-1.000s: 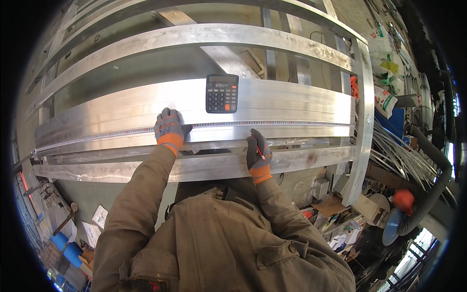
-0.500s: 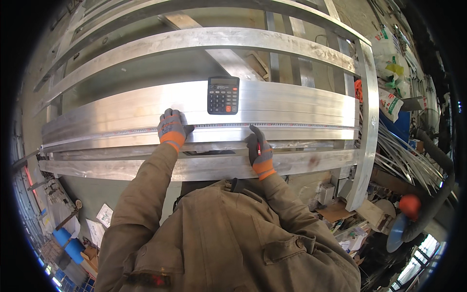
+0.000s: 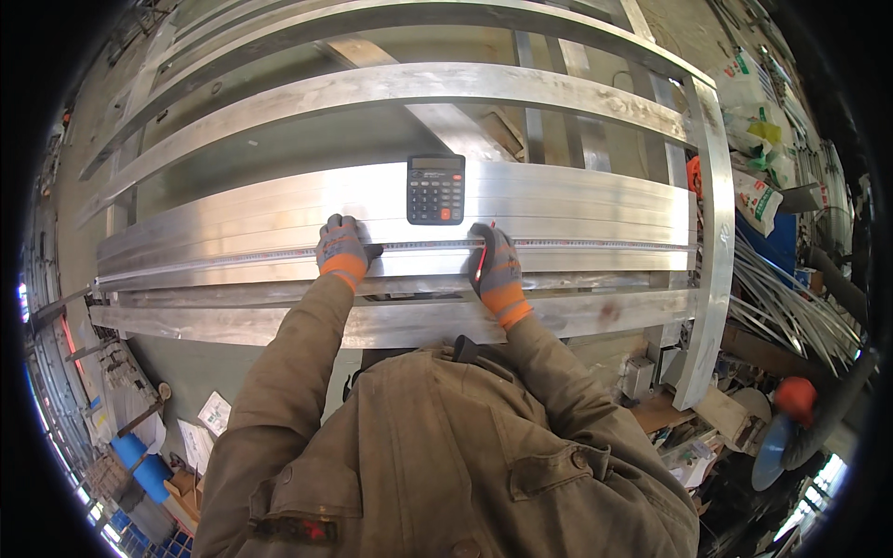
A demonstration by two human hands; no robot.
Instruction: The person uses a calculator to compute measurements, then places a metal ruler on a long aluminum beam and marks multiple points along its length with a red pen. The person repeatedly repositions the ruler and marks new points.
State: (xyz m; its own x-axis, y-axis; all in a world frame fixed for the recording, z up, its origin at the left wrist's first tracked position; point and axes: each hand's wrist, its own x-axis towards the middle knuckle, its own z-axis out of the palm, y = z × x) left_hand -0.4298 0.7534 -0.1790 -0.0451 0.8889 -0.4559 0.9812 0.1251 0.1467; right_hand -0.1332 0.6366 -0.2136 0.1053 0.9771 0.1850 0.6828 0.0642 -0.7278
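A long tape measure [image 3: 419, 246] lies stretched along the shiny aluminium profiles [image 3: 577, 206]. My left hand [image 3: 344, 249], in a grey and orange glove, lies over the tape with its fingers on the metal and its thumb out to the right along the blade. My gloved right hand [image 3: 500, 265] is closed on a thin red pen or pencil [image 3: 480, 264], over the tape at the profiles' near side. The pen's exact kind cannot be made out. Just beyond the tape, a dark calculator [image 3: 435, 190] rests on the profiles between my two hands.
Metal frame rails [image 3: 400, 84] run across beyond the profiles, joined at the right by an upright bar [image 3: 714, 223]. Another rail [image 3: 419, 323] passes close to my body. Plastic bags [image 3: 755, 200] and loose metal strips [image 3: 791, 298] lie at the right.
My right hand has turned and moved up onto the tape, and the red pen now points across it. My left hand stays on the tape. The whole view has shifted slightly.
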